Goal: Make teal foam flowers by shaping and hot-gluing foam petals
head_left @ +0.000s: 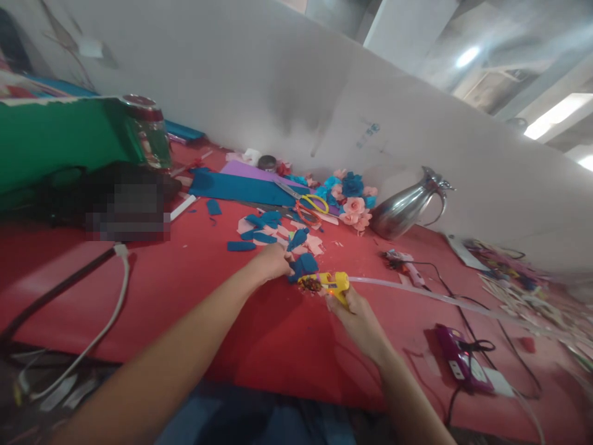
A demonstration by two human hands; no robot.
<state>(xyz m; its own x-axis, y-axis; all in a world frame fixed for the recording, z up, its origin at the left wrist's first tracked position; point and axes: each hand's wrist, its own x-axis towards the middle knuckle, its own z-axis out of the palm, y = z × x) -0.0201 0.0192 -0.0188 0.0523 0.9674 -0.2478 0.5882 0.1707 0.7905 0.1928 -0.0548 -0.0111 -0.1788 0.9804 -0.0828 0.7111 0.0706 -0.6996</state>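
Note:
My left hand (271, 262) is closed on a blue paper flower piece (303, 266) held just above the red table (185, 290). My right hand (354, 312) grips a yellow glue gun (336, 284), its nozzle pointing left and touching the blue piece. A long clear glue stick (417, 290) trails from the gun's back to the right. Blue and pink paper scraps (264, 225) lie just beyond my hands.
Scissors with yellow and orange handles (308, 204) lie on blue sheets (241, 185). Finished pink and blue paper flowers (352, 198) sit beside a toppled steel jug (403, 207). A purple power strip (458, 355) with cables is at right; a green sheet (55, 136) at left.

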